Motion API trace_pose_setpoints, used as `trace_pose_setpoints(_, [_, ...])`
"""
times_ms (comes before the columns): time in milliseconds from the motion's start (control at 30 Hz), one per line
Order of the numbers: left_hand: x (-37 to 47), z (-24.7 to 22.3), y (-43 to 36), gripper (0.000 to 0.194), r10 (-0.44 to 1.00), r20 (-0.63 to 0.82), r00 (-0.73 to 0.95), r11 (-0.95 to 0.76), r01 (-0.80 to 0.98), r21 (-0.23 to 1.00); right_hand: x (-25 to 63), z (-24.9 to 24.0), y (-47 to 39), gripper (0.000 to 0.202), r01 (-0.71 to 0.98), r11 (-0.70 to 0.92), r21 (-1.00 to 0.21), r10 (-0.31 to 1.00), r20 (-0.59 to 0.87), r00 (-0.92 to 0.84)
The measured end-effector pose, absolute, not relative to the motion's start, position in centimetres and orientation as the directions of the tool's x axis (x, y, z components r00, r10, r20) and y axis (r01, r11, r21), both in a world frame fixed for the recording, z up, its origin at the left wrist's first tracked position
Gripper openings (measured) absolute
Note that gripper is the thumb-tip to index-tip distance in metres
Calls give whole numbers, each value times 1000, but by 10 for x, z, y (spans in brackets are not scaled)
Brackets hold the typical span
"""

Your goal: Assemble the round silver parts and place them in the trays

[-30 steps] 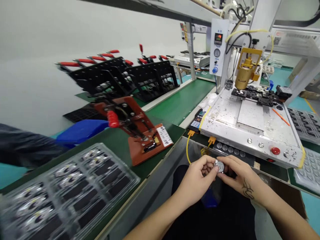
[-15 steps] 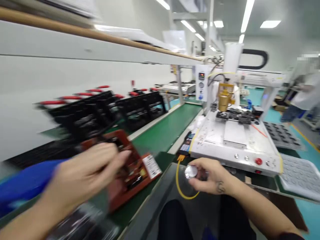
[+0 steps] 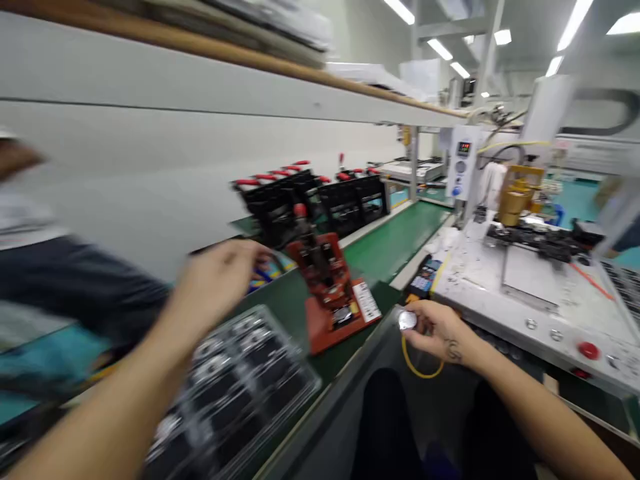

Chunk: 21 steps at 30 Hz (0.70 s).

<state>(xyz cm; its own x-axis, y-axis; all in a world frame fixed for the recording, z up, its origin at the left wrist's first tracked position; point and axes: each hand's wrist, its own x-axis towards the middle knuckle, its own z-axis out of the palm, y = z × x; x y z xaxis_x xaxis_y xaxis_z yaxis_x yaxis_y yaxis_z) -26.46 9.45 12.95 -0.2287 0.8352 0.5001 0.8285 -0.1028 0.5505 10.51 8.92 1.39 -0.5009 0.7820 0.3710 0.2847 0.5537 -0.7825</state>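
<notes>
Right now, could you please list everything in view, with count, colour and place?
Round metal part: one, silver, in right hand
Clamp fixture with red handle: one, red-brown, centre
Clear plastic tray: one, transparent, lower left
Clamp racks with red handles: two, black, behind fixture
Flat belt: one, green, beyond fixture
Metal machine with brass-coloured cylinder: one, white, right
Control box: one, white, upper right
Looped cable: one, yellow, lower centre
Shelf: one, white and brown, above
Other person: one, dark trousers, far left
Left hand: one, blurred, above tray
Right hand: one, bare, lower centre
</notes>
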Motion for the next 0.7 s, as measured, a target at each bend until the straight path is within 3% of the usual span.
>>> trace_pose_setpoints(67, [-270,94,85,57,989,102,-104,4,720,694,102,2,98,34,307,566,-765,771,359,-526])
trace_pose_setpoints(167, [-259,40,80,49,996,-83,18,47,701,711,82,-6,115,34,332,627,-705,721,364,-589])
trace_pose_setpoints(300, [-236,-4,100,33,999,-43,-18,42,718,695,45,-14,143,33,322,666,-673,685,380,-622])
trace_pose_setpoints(467, [-221,-18,121,18,999,43,-16,-16,756,655,18,-40,173,34,323,637,-700,705,360,-611])
trace_pose_setpoints(700, [-239,-1,87,23,993,116,-7,-71,758,649,-18,-57,198,31,301,641,-706,654,296,-696])
